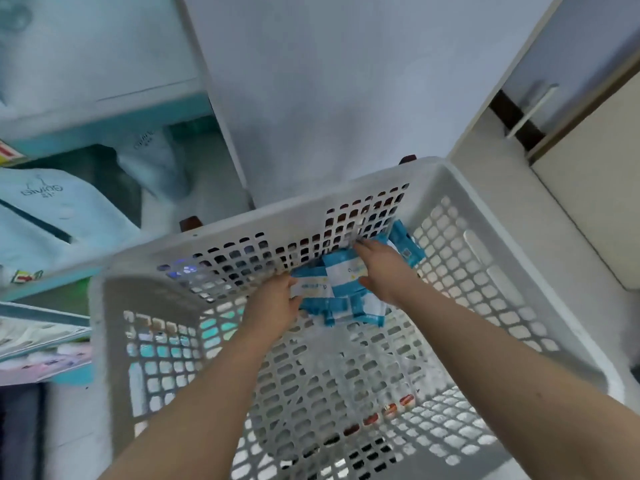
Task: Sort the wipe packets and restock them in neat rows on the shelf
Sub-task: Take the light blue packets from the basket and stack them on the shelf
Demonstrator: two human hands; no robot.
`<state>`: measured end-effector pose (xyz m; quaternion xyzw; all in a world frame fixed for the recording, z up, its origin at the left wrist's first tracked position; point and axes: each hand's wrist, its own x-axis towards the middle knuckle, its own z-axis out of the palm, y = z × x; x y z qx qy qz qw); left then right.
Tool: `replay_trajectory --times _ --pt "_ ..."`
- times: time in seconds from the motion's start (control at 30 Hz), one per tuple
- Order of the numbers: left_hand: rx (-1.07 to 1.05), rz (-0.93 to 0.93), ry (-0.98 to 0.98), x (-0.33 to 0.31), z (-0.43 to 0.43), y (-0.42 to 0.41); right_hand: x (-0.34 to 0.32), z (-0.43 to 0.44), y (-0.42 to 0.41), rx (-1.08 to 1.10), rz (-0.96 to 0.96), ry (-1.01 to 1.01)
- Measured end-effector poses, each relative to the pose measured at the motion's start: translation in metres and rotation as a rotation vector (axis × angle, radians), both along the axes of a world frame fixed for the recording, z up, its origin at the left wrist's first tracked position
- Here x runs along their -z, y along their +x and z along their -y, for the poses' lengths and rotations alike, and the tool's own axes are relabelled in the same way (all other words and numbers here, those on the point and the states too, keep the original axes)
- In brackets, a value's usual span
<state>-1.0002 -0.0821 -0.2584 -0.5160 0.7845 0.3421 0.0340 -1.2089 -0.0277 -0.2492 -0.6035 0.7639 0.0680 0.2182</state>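
Several blue-and-white wipe packets (341,296) lie heaped at the far end of a white perforated plastic basket (485,258). Both my arms reach down into it. My left hand (273,303) grips the left side of the heap, fingers curled on a white-faced packet. My right hand (384,268) presses on the right side of the heap, fingers spread over the top packets. One more blue packet (407,245) leans against the far wall behind my right hand. The shelf (52,133) with pale blue packs stands at the left.
Light blue soft packs (45,209) fill the left shelf, and pink packs (45,362) lie on a lower level. A white upright panel (311,98) rises behind the basket. A cream cabinet (588,188) with a handle stands at the right.
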Motion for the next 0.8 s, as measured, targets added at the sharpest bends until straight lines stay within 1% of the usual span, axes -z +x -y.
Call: replay_trajectory --times 0.1,0.2,0.23,0.33,0.47,0.57,0.63,0.67,0.73,0.8 --pt "0.030 -0.074 0.029 0.019 0.002 -0.006 0.019 0.006 -0.010 -0.027 -0.045 0.047" --pt "0.086 -0.123 0.051 0.035 0.004 -0.019 0.022 0.001 -0.022 0.049 0.000 0.096" --pt "0.117 -0.092 0.028 0.041 0.006 -0.024 0.020 -0.001 -0.027 0.088 0.039 0.100" --pt "0.147 0.111 -0.108 0.045 0.009 -0.031 0.013 -0.008 -0.041 0.145 0.144 0.077" --pt "0.085 0.216 -0.246 0.040 0.000 -0.028 0.003 -0.014 -0.047 0.169 0.176 0.071" --pt "0.195 0.314 -0.272 0.033 -0.006 -0.019 -0.002 -0.015 -0.048 0.171 0.192 0.034" --pt "0.209 0.335 -0.235 0.027 -0.011 -0.008 -0.005 -0.013 -0.045 0.153 0.241 -0.013" --pt "0.173 0.335 -0.193 0.025 -0.013 -0.001 -0.006 -0.011 -0.041 0.130 0.272 -0.026" --pt "0.002 0.291 -0.056 0.020 -0.019 0.012 0.000 -0.002 -0.032 0.051 0.312 -0.012" --pt "-0.183 0.226 0.049 0.015 -0.024 0.022 0.012 0.008 -0.019 -0.039 0.287 0.042"
